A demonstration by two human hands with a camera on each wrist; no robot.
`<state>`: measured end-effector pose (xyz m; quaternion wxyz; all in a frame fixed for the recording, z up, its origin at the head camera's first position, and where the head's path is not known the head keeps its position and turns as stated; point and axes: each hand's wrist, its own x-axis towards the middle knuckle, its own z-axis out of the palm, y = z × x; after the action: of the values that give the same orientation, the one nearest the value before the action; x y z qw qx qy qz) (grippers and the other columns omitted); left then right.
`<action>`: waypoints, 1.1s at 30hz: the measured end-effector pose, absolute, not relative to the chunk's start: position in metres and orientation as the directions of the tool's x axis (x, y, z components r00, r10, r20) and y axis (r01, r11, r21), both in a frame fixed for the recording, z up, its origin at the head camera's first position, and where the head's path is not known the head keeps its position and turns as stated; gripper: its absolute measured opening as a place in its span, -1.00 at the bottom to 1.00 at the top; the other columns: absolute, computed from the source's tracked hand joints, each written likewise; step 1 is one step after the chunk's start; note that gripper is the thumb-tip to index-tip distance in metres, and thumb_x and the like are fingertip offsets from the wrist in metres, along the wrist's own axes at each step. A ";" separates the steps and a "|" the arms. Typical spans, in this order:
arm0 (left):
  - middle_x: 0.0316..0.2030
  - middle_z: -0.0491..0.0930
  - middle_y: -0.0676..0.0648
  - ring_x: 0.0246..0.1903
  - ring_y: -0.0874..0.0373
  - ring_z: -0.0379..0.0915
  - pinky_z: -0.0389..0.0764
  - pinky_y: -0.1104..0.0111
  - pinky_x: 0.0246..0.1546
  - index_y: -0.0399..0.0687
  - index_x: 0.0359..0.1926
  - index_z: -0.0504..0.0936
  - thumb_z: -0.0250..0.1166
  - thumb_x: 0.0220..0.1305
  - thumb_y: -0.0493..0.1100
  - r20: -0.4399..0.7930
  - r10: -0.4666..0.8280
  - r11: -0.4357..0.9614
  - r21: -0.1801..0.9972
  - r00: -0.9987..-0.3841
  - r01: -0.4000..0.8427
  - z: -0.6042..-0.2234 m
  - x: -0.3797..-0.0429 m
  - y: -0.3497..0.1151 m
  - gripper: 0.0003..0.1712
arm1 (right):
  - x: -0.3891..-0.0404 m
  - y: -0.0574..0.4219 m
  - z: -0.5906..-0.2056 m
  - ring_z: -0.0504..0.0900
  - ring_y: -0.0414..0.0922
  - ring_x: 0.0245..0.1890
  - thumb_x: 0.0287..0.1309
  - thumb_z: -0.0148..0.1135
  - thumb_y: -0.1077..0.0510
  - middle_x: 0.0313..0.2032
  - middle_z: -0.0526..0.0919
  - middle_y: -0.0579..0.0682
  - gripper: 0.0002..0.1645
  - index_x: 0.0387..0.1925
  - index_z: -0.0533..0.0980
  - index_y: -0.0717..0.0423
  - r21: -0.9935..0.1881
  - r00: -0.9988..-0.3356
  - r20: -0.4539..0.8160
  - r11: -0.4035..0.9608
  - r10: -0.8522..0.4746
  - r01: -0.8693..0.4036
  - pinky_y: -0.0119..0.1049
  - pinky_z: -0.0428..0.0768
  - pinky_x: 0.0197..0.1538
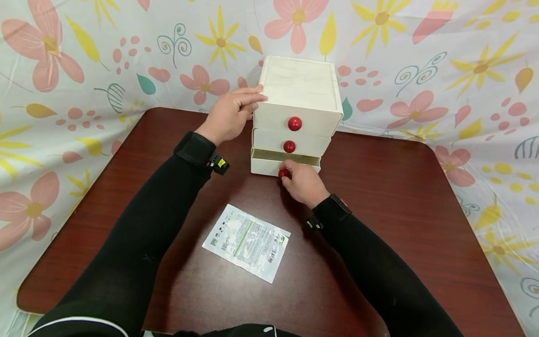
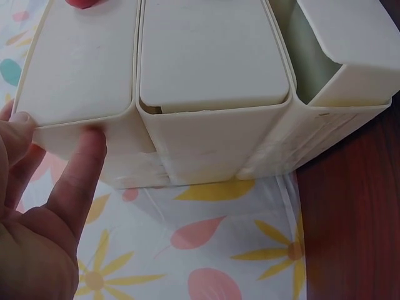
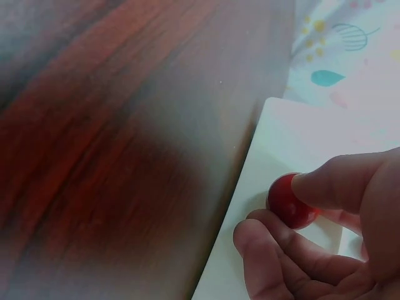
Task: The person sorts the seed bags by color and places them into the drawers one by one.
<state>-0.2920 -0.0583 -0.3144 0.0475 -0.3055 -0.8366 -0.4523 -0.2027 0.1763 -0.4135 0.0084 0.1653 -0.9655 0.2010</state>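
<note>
A cream three-drawer box point(image 1: 301, 82) stands at the back of the table, each drawer front bearing a round red knob. My left hand point(image 1: 231, 112) rests on its upper left edge; in the left wrist view the fingers point(image 2: 81, 175) lie against the side and corner of the top section. My right hand point(image 1: 305, 182) pinches the red knob point(image 3: 290, 201) of the bottom drawer point(image 1: 265, 164) between thumb and fingers. That drawer is pulled partly out, and a strip of its inside shows. The middle drawer point(image 1: 273, 140) and top drawer point(image 1: 273, 114) look closed.
A white printed packet point(image 1: 248, 242) with a green stripe lies flat on the dark red-brown table point(image 1: 379, 196), in front of the box and between my forearms. A flowered cloth point(image 1: 379, 61) hangs behind and around the table.
</note>
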 end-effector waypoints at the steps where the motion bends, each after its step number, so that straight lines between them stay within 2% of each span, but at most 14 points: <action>1: 0.41 0.30 0.13 0.28 0.44 0.24 0.52 0.52 -0.01 -0.03 0.28 0.58 0.11 0.50 -0.23 0.355 0.466 0.404 0.729 -0.810 0.552 -0.315 -0.292 -0.058 -0.60 | -0.202 0.176 -0.414 0.56 -0.02 -0.39 0.25 0.23 0.28 -0.42 0.61 -0.01 -0.74 -0.02 0.56 0.12 -0.382 -0.945 0.085 0.866 -0.316 -0.324 -0.15 0.55 -0.22; 33: 0.41 0.29 0.18 0.29 0.49 0.19 0.50 0.52 0.02 0.00 0.29 0.58 0.08 0.52 -0.21 0.336 0.457 0.433 0.725 -0.824 0.536 -0.314 -0.294 -0.058 -0.60 | -0.171 0.172 -0.408 0.51 -0.09 -0.49 0.25 0.29 0.25 -0.48 0.58 -0.10 -0.81 -0.10 0.56 0.08 -0.381 -0.930 0.060 0.853 -0.362 -0.357 -0.24 0.50 -0.37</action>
<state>-0.2937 -0.0578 -0.3137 0.0447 -0.2935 -0.8454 -0.4440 -0.1711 0.1722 -0.4077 -0.0069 0.1868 -0.9625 0.1968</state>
